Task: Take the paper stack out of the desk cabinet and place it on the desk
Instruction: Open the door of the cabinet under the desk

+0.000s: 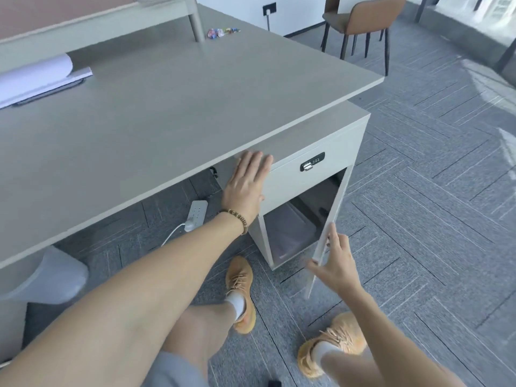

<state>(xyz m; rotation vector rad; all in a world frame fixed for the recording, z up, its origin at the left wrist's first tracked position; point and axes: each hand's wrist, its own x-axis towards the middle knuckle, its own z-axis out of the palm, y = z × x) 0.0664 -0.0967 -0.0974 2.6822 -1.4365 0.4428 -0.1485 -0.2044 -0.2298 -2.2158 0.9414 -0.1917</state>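
Note:
The grey desk cabinet (312, 152) stands under the right end of the grey desk (156, 127). Its lower door (333, 216) is swung open toward me. My right hand (336, 261) grips the door's lower edge, thumb on one side and fingers on the other. Inside the lower compartment lies a pale sheet-like paper stack (287, 233), partly in shadow. My left hand (247, 182) rests flat, fingers spread, against the cabinet's upper left corner beside the drawer front with its black combination lock (312, 162).
On the desk's far left lies a white paper roll (33, 76) on a tablet; small colourful items (222, 32) sit at the back. A white power strip (196, 215) lies on the carpet under the desk. My orange shoes (240, 286) are in front of the cabinet. Brown chairs (360, 20) stand behind.

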